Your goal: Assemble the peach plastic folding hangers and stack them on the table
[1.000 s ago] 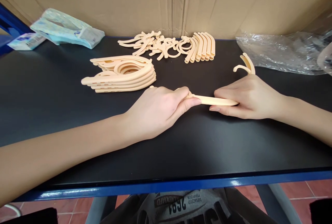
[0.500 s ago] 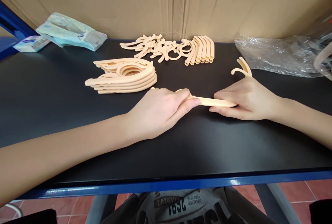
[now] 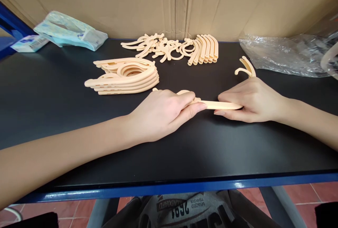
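Between my two hands is a cream plastic folding hanger [image 3: 223, 105], low over the black table. My left hand [image 3: 165, 115] is closed round its left part, the thumb pressed along the near side. On its right end my right hand [image 3: 249, 101] is closed too, fingers curled over it. Much of the hanger is hidden under both hands. Just behind my right hand, a few loose curved hanger pieces [image 3: 248, 67] stick up. Left of and beyond my left hand sits a stack of folded hangers [image 3: 126, 80], laid one on another.
At the back lie a heap of loose hook pieces [image 3: 155, 46] and a row of curved hanger arms [image 3: 204, 50]. Clear plastic bags [image 3: 285, 55] lie back right, a tissue pack [image 3: 71, 32] back left. Cardboard [image 3: 111, 6] stands behind; a blue edge [image 3: 169, 190] runs along the front.
My hands keep the same grip on the hanger. It and my left hand have shifted very slightly to the right. Otherwise the view has only moved a little.
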A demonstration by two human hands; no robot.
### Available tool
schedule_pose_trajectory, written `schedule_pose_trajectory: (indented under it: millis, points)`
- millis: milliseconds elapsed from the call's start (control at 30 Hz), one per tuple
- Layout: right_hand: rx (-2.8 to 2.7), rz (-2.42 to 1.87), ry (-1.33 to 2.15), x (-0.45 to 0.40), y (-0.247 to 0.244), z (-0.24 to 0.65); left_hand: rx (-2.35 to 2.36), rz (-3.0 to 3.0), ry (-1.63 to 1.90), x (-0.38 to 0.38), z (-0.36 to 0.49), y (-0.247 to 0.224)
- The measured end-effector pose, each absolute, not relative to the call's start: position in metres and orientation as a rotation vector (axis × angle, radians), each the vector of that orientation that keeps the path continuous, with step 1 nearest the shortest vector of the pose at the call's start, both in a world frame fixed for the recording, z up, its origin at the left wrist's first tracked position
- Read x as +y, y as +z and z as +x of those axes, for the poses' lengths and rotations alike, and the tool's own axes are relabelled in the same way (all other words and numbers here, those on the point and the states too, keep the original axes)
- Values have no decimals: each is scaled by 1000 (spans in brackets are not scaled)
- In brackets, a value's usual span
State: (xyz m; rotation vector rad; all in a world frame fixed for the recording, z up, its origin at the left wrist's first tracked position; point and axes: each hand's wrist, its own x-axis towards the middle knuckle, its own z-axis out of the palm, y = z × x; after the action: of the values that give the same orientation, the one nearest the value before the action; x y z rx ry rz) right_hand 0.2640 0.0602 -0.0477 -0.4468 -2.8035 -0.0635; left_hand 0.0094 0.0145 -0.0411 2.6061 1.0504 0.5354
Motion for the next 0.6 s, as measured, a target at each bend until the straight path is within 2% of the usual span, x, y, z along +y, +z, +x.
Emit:
schedule_pose_trajectory:
  millis: [600]
  points:
    - [-2841,-548,-115,58,-47,266,1152,2592,427,11,13,-37]
